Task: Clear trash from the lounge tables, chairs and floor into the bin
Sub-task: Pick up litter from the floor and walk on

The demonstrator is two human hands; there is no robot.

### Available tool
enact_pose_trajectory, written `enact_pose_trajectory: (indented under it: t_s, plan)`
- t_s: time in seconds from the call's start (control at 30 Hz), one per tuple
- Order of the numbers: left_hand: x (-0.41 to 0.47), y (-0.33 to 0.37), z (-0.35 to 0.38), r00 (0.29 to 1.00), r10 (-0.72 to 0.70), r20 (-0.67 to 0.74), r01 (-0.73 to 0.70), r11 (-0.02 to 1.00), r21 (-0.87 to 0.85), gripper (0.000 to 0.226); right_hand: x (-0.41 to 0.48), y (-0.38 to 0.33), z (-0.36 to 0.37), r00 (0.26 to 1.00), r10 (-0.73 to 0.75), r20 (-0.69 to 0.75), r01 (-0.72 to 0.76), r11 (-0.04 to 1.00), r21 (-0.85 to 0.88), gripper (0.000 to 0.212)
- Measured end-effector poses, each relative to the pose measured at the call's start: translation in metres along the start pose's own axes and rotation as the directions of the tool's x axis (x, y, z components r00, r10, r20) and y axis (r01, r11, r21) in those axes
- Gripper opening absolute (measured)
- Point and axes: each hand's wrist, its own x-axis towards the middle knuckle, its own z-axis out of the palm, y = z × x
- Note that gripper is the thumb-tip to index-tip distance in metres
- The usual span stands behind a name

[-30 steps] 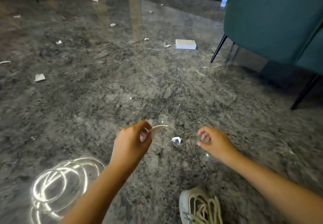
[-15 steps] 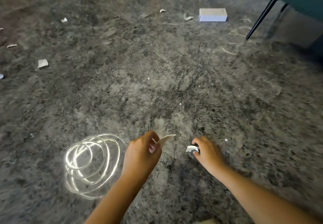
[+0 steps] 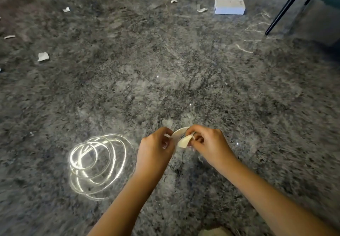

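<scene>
Right hand [image 3: 207,143] joined left hand [image 3: 154,149], both hands' fingers [image 3: 197,129] pinching the paper scrap [image 3: 182,142] lying left-to-right.

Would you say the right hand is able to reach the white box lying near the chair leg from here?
Probably not yet. The right hand pinches paper scraps with the left hand, and the white box lies far up the floor near the chair leg. Only bare floor lies between.

The speckled grey floor [image 3: 128,88] carries a white box [image 3: 229,7] well beyond the grip, rightward, and torn paper scraps [image 3: 43,56] scattered beyond and leftward.
</scene>
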Motion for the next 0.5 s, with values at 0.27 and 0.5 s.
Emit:
enact_pose_trajectory:
  t_s: [0.27,0.5]
  plan:
    - [-0.031,0.006,-0.027,0.995,0.098,0.016,-0.094,0.985,-0.146,0.018,-0.008,-0.041,0.009,0.984,0.168,0.065,-0.179,0.945,0.274,0.026]
    - [-0.051,-0.005,-0.068,0.992,0.017,-0.125,-0.041,0.980,-0.196,0.008,-0.006,-0.094,0.033,0.963,0.150,0.225,-0.229,0.893,0.387,0.024]
